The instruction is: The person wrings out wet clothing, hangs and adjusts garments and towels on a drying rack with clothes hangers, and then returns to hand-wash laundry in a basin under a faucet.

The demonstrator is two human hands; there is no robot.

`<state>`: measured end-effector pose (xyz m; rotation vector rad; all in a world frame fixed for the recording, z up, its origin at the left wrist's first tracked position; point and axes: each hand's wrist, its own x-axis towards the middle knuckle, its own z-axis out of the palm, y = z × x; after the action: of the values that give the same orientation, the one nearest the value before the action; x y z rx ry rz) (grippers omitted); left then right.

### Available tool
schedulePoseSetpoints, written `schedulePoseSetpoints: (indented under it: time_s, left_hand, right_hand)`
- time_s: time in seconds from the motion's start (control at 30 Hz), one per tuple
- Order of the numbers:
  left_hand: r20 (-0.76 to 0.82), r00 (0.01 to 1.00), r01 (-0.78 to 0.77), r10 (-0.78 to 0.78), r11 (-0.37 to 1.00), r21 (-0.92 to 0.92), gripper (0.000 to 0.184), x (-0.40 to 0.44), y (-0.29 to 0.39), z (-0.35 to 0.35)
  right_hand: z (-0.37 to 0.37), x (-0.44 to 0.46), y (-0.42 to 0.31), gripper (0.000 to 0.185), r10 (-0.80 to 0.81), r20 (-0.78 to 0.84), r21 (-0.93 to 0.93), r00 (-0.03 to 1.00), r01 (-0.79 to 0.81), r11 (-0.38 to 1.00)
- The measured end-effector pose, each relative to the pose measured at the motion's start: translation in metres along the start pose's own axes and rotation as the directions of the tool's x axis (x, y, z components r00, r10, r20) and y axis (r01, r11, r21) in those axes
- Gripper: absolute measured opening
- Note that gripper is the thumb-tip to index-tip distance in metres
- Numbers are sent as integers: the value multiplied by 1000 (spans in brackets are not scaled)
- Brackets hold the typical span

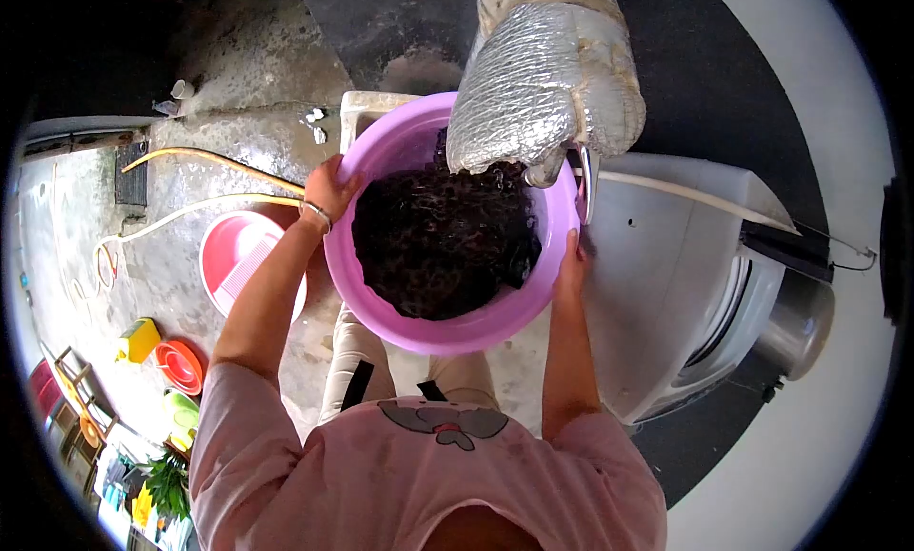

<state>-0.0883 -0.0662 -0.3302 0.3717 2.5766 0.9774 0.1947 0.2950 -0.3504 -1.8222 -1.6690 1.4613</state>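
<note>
Nearest: pink shirt (381, 494) | left hand (330, 191): fingers curled closed over rim of purple basin (419, 334), before the wearer | right hand (570, 270): at opposite rim, fingers partly hidden, closure I cannot tell | within: dark wet cloth (438, 265) | beyond: foil-wrapped pipe (543, 84), overhanging

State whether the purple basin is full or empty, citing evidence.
Partly filled: in the purple basin, a dark, glossy mass lies below the rim, with some bare inner wall showing.
</note>
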Motion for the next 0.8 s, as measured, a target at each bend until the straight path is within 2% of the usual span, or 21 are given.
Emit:
schedulePoseSetpoints:
  time_s: [0.07, 0.1, 0.27, 0.33, 0.37, 0.47, 0.5, 0.57, 0.67, 0.73, 0.77, 0.8]
  left_hand:
    - [16, 1000, -25, 24, 999, 24, 38, 13, 11, 2]
    - [-20, 998, -51, 52, 998, 48, 38, 16, 17, 4]
    - [70, 981, -180, 180, 984, -6, 39, 44, 11, 15]
    - [96, 969, -226, 227, 974, -24, 39, 56, -4, 25]
    - [134, 967, -217, 219, 976, -31, 41, 62, -13, 29]
    - [111, 984, -111, 140, 966, -235, 44, 73, -39, 50]
    - [154, 982, -66, 105, 969, -240, 45, 76, -39, 49]
    - [141, 985, -55, 95, 964, -260, 45, 79, -38, 50]
    - [136, 988, -32, 75, 954, -298, 45, 86, -48, 61]
    - [171, 985, -2, 33, 983, -182, 45, 78, -15, 40]
    - [152, 979, -121, 139, 985, -125, 44, 76, -11, 36]
    - [159, 974, -147, 160, 985, -91, 44, 76, -10, 34]
  right_hand:
    - [-5, -7, 2, 58, 69, -70, -1, 995, -69, 998]
    - [-5, -12, 0, 59, 87, -68, 34, 994, -84, 996]
    - [-10, -15, 4, 62, 179, -63, 162, 982, -167, 973]
    - [-11, -6, 21, 62, 121, -97, 157, 988, -105, 982]
    - [-12, -1, 29, 63, 91, -112, 154, 990, -73, 985]
    - [-6, -18, 8, 59, 100, -149, 197, 984, -69, 978]
    - [-4, -18, 6, 59, 106, -162, 187, 981, -75, 979]
    - [-4, -19, 6, 58, 119, -191, 164, 974, -88, 983]
    - [-7, -13, 16, 57, 111, -113, 238, 987, -82, 968]
    - [-6, -14, 16, 57, 108, -92, 283, 990, -78, 956]
    - [-6, -15, 15, 57, 106, -82, 305, 991, -77, 949]
    - [-5, -19, 8, 58, 130, -92, 245, 987, -105, 964]
